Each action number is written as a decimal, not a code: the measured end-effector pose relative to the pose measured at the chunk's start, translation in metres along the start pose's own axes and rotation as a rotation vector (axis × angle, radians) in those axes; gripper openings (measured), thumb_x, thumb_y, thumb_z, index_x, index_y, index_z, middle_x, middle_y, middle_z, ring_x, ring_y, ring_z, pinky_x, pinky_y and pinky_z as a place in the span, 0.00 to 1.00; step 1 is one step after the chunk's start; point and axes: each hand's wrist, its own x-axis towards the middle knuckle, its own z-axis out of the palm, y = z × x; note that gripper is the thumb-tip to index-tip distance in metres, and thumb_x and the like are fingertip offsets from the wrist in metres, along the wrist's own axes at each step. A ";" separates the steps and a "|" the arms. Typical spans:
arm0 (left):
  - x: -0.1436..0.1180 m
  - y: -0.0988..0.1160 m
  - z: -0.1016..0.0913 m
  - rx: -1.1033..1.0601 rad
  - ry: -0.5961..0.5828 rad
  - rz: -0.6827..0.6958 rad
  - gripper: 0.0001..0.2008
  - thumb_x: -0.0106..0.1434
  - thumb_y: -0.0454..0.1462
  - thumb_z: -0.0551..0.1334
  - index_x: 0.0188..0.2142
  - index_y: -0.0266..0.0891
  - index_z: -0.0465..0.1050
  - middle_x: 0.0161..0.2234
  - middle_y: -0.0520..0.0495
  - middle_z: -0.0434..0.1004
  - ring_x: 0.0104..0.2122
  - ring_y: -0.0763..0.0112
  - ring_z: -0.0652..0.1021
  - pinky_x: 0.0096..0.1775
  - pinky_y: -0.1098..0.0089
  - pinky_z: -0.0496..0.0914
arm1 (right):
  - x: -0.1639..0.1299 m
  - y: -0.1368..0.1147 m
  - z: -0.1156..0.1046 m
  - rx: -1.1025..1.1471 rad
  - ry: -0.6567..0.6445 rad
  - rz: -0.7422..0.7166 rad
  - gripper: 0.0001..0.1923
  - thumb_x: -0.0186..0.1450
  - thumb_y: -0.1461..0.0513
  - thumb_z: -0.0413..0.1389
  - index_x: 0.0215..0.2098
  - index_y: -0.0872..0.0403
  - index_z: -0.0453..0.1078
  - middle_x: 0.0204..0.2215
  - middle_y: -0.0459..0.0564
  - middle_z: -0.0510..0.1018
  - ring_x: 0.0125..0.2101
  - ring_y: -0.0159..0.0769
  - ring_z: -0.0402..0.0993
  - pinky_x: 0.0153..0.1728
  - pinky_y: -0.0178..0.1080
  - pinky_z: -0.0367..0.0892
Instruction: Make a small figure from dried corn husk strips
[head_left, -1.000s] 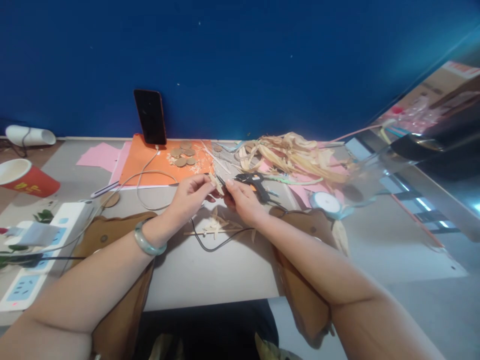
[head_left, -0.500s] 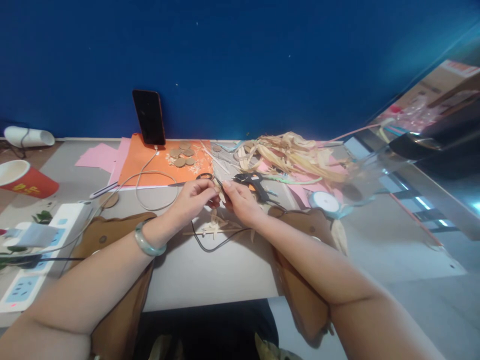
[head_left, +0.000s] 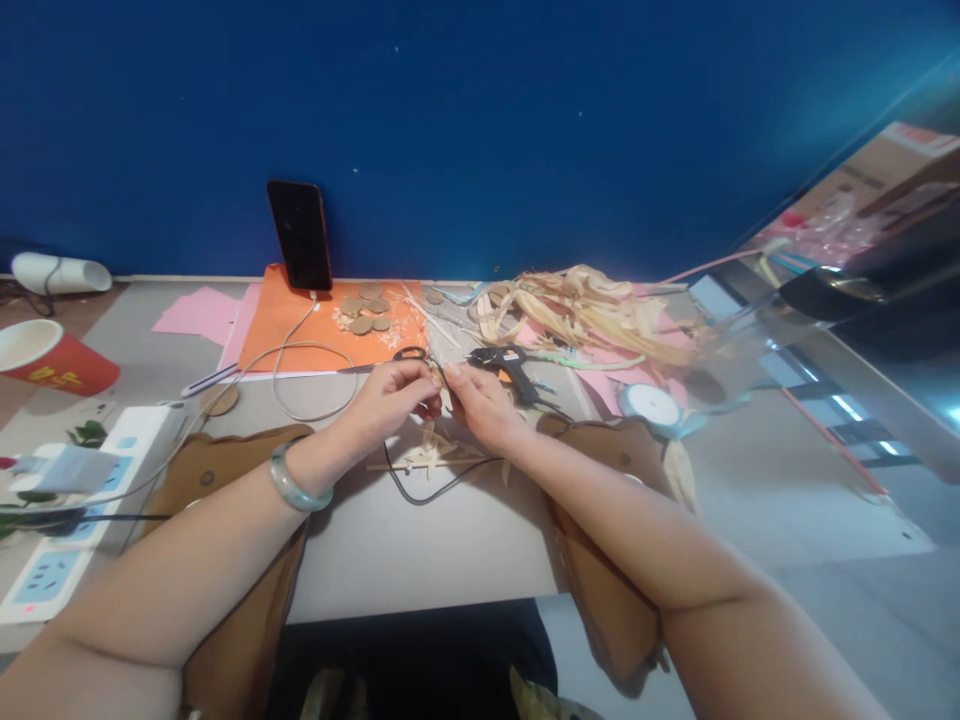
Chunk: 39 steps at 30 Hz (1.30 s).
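Above the middle of the table, my left hand (head_left: 401,393) and my right hand (head_left: 484,403) meet with bent, pinching fingers. Between their fingertips is a small pale piece of dried corn husk (head_left: 437,372), mostly hidden. A thin dark edge shows along my right thumb; I cannot make out what it is. Black-handled scissors (head_left: 409,353) lie just beyond my left hand. A black glue gun (head_left: 511,366) with an orange trigger rests behind my right hand. Below my fingers are pale husk scraps (head_left: 429,447) and a dark cord (head_left: 420,500).
A phone (head_left: 298,235) leans on the blue wall behind orange paper (head_left: 285,335) with several round discs (head_left: 360,325). Dried husks (head_left: 592,305) are heaped back right, near a ribbon roll (head_left: 651,404). A power strip (head_left: 49,580) and red cup (head_left: 60,358) stand left.
The pale husk piece between my fingertips shows less than before, and my fingers have shifted slightly. Both arms and the things on the table are otherwise the same.
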 end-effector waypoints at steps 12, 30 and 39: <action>-0.002 0.003 0.000 0.023 -0.012 0.000 0.11 0.54 0.41 0.63 0.21 0.37 0.67 0.20 0.52 0.70 0.23 0.75 0.73 0.30 0.73 0.69 | 0.000 -0.001 -0.001 -0.019 0.003 -0.014 0.26 0.64 0.44 0.48 0.20 0.55 0.59 0.14 0.40 0.58 0.17 0.25 0.53 0.20 0.32 0.51; 0.004 0.002 -0.009 0.196 0.048 -0.068 0.04 0.48 0.35 0.62 0.22 0.37 0.68 0.20 0.51 0.73 0.21 0.75 0.72 0.26 0.74 0.66 | 0.001 -0.004 -0.006 0.046 0.127 0.015 0.14 0.57 0.54 0.60 0.27 0.56 0.65 0.19 0.40 0.63 0.21 0.25 0.55 0.23 0.32 0.54; 0.003 0.002 -0.011 -0.038 0.159 0.087 0.11 0.51 0.41 0.67 0.27 0.36 0.70 0.24 0.51 0.74 0.26 0.74 0.75 0.31 0.72 0.71 | 0.002 -0.001 -0.005 0.038 0.112 0.018 0.15 0.57 0.52 0.60 0.28 0.56 0.66 0.19 0.40 0.62 0.21 0.24 0.53 0.22 0.31 0.52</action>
